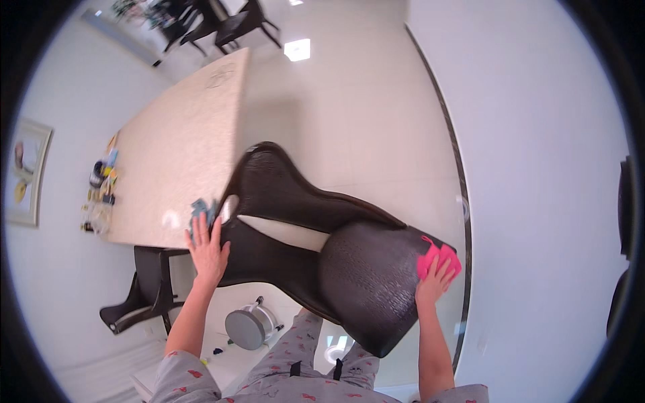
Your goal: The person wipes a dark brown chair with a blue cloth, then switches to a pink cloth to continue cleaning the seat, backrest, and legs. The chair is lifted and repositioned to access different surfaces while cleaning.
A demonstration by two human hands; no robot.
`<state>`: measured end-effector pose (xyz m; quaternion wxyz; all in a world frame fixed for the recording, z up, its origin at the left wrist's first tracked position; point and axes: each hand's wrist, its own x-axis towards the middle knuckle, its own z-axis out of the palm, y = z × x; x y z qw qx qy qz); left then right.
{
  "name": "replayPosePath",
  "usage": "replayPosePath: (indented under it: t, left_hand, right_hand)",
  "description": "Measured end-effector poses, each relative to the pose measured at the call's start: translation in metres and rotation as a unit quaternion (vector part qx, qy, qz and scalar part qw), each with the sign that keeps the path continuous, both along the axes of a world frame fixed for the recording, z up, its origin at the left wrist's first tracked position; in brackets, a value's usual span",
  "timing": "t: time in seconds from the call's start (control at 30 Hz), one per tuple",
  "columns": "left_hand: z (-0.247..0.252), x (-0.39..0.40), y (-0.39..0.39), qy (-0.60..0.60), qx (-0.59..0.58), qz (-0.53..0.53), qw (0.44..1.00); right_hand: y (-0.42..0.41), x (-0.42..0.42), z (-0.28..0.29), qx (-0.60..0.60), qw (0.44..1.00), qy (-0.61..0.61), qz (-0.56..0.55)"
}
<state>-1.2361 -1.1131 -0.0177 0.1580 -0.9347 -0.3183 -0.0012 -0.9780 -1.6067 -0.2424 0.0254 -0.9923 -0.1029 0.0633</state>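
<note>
A dark brown leather-look chair (370, 267) lies between my arms, its backrest beside the corner of a pale stone-look table (176, 136). On the outer edge of the seat, my right hand (434, 284) presses a bright pink cloth (443, 259). My left hand (207, 252) rests with spread fingers on a grey-green cloth (201, 207) at the table's near corner, close to the handle hole in the chair's backrest. Part of that cloth is hidden under the fingers.
Bottles and jars (103, 176) line the table's left edge. Another dark chair (148, 287) stands at the table's near end. A round grey-topped stool (245, 329) is near my legs. A white wall (529, 176) rises on the right. More dark chairs (242, 25) stand far off.
</note>
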Motion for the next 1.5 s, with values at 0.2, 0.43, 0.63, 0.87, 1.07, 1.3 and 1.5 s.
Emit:
replayPosePath:
  t: [0.2,0.43,0.63,0.87,1.07,1.3,1.5]
  left_hand:
    - [-0.016,-0.035,0.024,-0.017,-0.071,0.037,0.997]
    - [-0.009,-0.045,0.028,-0.081,-0.118,0.030,0.989]
    - [-0.007,-0.036,0.031,-0.113,-0.130,0.021,0.985]
    - [-0.014,-0.053,0.036,-0.061,-0.159,0.038,0.985]
    - [-0.019,-0.031,0.036,-0.019,-0.158,0.032,0.987]
    - [-0.024,-0.043,0.036,0.021,-0.113,0.031,0.993]
    - [-0.015,-0.035,0.028,0.058,-0.030,-0.004,0.998]
  right_hand:
    - [0.106,-0.031,0.122,0.126,0.942,0.312,0.020]
    - [0.415,-0.045,0.251,0.546,0.786,0.072,0.279]
    - [0.606,-0.065,0.229,0.393,0.750,-0.043,0.531]
    - [0.632,-0.170,0.191,0.060,0.736,0.029,0.674]
    - [0.635,-0.204,0.149,0.115,0.746,0.187,0.628]
    - [0.471,-0.111,0.244,0.566,0.719,0.187,0.356]
    - [0.127,-0.061,0.199,0.574,0.786,0.231,0.004]
